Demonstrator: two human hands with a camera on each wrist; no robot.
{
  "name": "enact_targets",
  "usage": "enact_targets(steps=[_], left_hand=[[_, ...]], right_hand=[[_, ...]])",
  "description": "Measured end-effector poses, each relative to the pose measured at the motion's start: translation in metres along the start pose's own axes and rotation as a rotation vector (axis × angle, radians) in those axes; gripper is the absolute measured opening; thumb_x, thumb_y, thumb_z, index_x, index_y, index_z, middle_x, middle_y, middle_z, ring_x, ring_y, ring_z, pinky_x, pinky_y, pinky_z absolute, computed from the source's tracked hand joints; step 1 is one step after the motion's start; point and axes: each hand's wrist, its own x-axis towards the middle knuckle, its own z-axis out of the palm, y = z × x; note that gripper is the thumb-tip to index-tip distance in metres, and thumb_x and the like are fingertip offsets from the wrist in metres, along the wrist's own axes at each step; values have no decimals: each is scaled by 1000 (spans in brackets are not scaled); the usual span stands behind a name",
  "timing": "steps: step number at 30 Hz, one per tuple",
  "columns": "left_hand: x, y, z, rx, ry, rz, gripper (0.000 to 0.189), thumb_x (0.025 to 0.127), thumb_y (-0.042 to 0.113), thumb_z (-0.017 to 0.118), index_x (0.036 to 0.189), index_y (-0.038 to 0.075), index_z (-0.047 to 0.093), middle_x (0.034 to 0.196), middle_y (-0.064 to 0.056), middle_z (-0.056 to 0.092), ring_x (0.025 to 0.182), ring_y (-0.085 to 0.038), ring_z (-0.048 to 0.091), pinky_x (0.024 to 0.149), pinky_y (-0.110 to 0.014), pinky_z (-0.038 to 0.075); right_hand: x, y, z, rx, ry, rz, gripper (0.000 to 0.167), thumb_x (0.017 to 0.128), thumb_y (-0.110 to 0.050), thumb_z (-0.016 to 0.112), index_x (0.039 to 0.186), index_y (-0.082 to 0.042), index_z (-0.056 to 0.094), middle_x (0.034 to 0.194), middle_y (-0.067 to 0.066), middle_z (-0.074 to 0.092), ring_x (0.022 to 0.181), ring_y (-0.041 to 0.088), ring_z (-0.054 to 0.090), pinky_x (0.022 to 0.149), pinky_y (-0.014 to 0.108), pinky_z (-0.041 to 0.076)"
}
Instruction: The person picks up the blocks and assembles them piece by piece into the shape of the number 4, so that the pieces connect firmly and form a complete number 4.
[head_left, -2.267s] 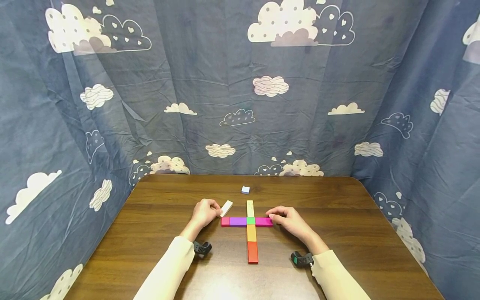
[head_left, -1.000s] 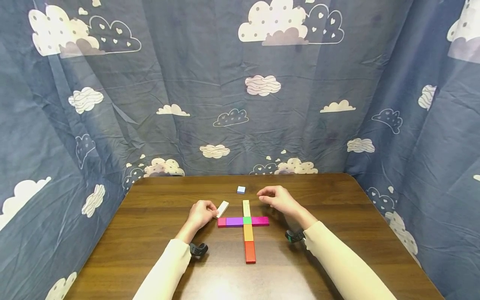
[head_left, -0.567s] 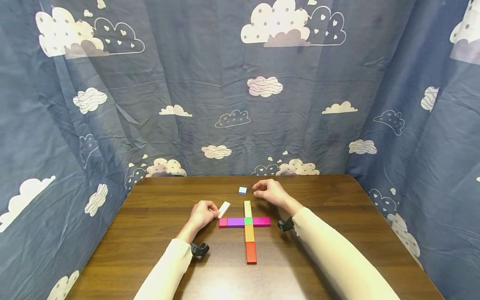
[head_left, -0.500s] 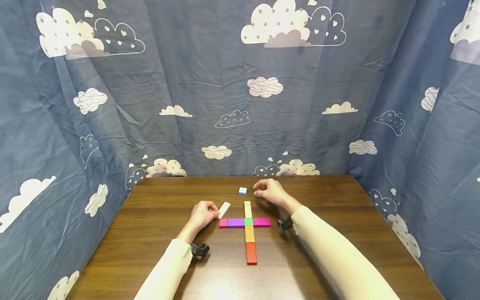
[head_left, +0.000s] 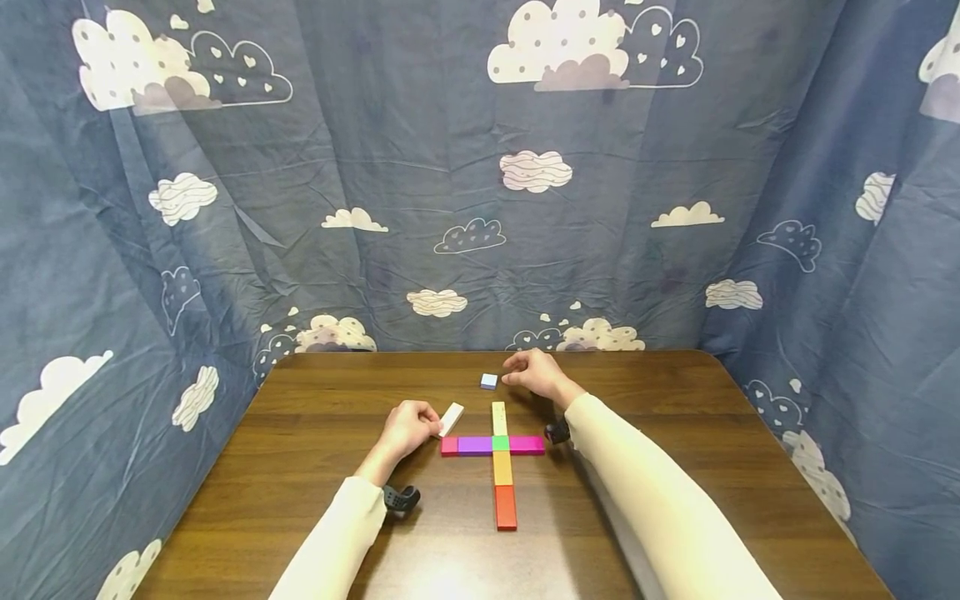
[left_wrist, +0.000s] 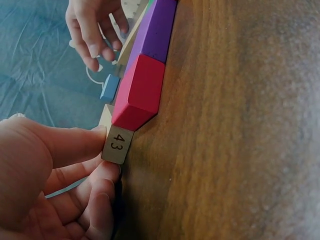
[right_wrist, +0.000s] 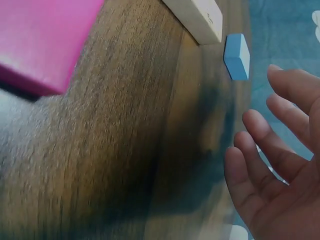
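Note:
My left hand (head_left: pixel 405 427) pinches the near end of a white wooden block (head_left: pixel 452 418) between thumb and fingers. In the left wrist view the held block (left_wrist: pixel 118 145) shows "43" on its end, close against a pinkish-red block (left_wrist: pixel 137 90). My right hand (head_left: pixel 536 372) hovers just right of a small light-blue block (head_left: pixel 489 381), fingers relaxed and holding nothing. The right wrist view shows a gap between the fingertips and the blue block (right_wrist: pixel 236 56).
Coloured blocks form a cross on the brown table (head_left: pixel 315 500): pale yellow (head_left: pixel 498 417), green (head_left: pixel 501 443), orange (head_left: pixel 502 468), red (head_left: pixel 506 507), purple (head_left: pixel 475 446) and magenta (head_left: pixel 527 446). A cloud-patterned curtain (head_left: pixel 420 275) hangs behind the table's far edge.
My right hand has left the magenta block's right end and moved away from me and leftward to the blue block's side. The left hand stays at the white block.

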Motion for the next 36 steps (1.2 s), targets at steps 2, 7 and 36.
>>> enact_targets(steps=[2,7,36], left_hand=[[0,0,0,4,5,6,11,80,17,80,75,14,71,65,8,64,63,-10,56,63,-30,45],[-2,1,0,-2,2,-3,11,81,17,80,76,14,71,65,8,63,62,-10,56,63,-30,45],[0,1,-1,-9,3,-8,10,80,16,81,76,14,72,68,7,65,65,-10,57,64,-30,46]], right_hand=[[0,-1,2,-5,-1,-3,33,88,-21,78,115,-4,72,97,6,74,96,24,66,96,45,47],[2,-4,10,-31,-1,18,32,88,-25,78,113,-7,74,98,5,75,98,24,66,89,43,49],[9,-17,29,-217,31,154,25,85,-38,80,107,-25,78,98,-7,75,94,17,65,75,38,48]])
